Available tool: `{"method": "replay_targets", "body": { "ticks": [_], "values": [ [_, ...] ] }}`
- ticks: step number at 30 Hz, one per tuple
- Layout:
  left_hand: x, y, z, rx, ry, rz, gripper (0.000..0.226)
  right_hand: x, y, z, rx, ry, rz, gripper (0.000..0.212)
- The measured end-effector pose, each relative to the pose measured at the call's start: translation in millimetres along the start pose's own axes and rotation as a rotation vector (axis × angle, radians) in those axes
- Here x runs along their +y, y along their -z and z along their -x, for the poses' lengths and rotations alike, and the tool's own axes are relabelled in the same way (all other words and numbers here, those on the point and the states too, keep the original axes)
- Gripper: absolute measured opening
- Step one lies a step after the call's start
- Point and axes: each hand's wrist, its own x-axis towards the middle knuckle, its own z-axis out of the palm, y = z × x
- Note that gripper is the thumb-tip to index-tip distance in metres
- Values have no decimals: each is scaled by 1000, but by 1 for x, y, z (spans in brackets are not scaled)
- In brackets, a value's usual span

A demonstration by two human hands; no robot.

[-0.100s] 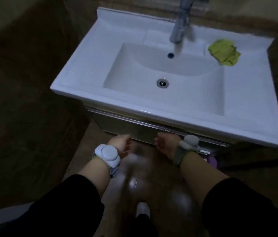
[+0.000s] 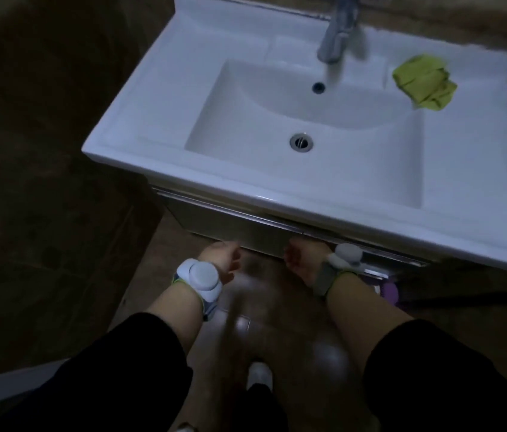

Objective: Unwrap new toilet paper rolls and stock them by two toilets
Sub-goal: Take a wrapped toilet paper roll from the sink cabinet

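- Nearest the camera, a white shoe [image 2: 259,374] stands on the glossy brown tiled floor [image 2: 280,313], between two forearms in black sleeves [image 2: 105,375].
- Each wrist carries a strapped-on device: a white round one [image 2: 202,279] on the left and a grey one [image 2: 345,255] on the right.
- The left hand [image 2: 219,260] and the right hand [image 2: 303,265] reach side by side, a little apart, toward the front of the vanity cabinet [image 2: 230,222] below the near edge of the surface [image 2: 152,120].
- Both hands' fingers are blurred and hidden in the dim light, so I cannot tell how far they are open or whether they hold anything.
- A small purple object [image 2: 390,291] sits low under the near right corner; what it is cannot be made out.
- The white basin [image 2: 246,126] is sunk into the surface, with a metal drain [image 2: 301,142] and, further back, an overflow hole [image 2: 319,87].
- A metal faucet [image 2: 336,35] rises at the far edge.
- A crumpled yellow-green cloth [image 2: 422,82] lies by the far right corner.
- Where the toilet paper rolls are cannot be told from this view.
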Motion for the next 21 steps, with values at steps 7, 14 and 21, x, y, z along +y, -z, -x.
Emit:
{"method": "replay_targets", "body": {
  "ticks": [7, 14, 21],
  "values": [
    [-4, -9, -36, 60, -83, -175, 21, 2, -2, -49, 45, -13, -307, 33],
    [-7, -23, -56, 70, -69, -249, 24, 5, -8, -65, 53, -19, -509, 30],
    [-16, -46, -60, -26, 4, -237, 37, 28, 1, -65, 92, -31, -358, 26]
  ]
}}
